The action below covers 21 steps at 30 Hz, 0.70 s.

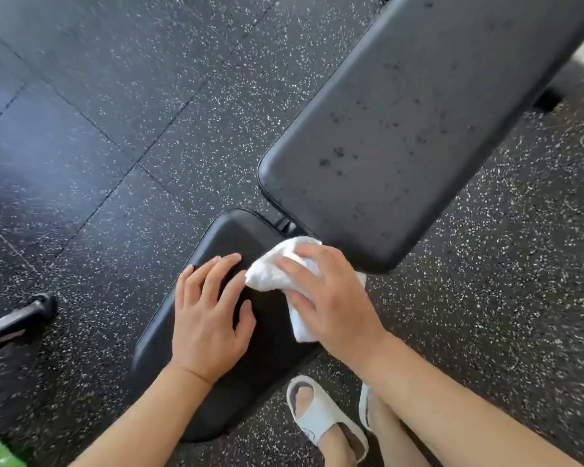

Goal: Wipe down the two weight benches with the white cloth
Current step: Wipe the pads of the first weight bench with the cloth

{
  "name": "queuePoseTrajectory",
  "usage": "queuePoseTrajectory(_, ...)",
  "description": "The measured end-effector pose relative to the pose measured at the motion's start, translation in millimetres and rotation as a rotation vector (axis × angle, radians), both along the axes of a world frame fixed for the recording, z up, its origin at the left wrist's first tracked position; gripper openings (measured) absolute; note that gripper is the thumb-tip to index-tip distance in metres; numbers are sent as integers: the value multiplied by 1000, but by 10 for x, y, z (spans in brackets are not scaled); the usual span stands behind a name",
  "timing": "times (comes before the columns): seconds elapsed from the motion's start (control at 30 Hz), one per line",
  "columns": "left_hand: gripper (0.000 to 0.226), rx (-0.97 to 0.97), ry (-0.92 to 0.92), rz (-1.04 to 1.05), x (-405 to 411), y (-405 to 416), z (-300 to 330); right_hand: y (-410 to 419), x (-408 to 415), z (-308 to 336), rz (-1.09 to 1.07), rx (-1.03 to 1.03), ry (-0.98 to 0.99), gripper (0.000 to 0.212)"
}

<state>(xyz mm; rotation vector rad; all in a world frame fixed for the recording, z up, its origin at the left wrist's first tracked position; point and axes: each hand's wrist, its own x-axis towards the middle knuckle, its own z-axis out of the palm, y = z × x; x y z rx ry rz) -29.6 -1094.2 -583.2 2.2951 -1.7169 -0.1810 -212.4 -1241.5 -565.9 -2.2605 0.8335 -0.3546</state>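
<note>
The speckled rubber floor (115, 112), laid in square tiles with thin seams, lies under everything. On it stands one weight bench, and its long back pad (418, 136) is the landmark: smooth black vinyl with rounded corners, dotted with dark droplets or spots. A second bench is not in view. Just below the back pad's near end, across a narrow gap, sits the shorter seat pad (230, 375), the same smooth vinyl, tapering toward the person.

The left hand (209, 315) lies flat on the seat pad, fingers spread and straight, steadying. The right hand (327, 298), beside the back pad's near corner, presses the white cloth (273, 274) onto the seat pad, fingers curled over its bunched, fluffy terry; a folded end trails out below the palm. A white slide sandal (317, 419) shows below the seat pad, and a dark metal bar end (21, 315) lies far left of it.

The seat wipe looks to be in hand. The next move probably calls for lifting the cloth over the gap and sweeping the spotted back pad lengthwise with firm, even pressure.
</note>
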Motion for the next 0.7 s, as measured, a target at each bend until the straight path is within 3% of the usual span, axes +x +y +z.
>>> queuePoseTrajectory(0.2,41,2,-13,8,-25,-39,-13,-83,456,-64,-61,17,-51,36)
queuePoseTrajectory(0.43,39,-5,-18,-33,-23,-52,20,165,-37,-113,-152,-82,-40,36)
queuePoseTrajectory(0.7,43,-4,34,-53,-1,-39,30,878,-125,-221,-714,-41,-114,35)
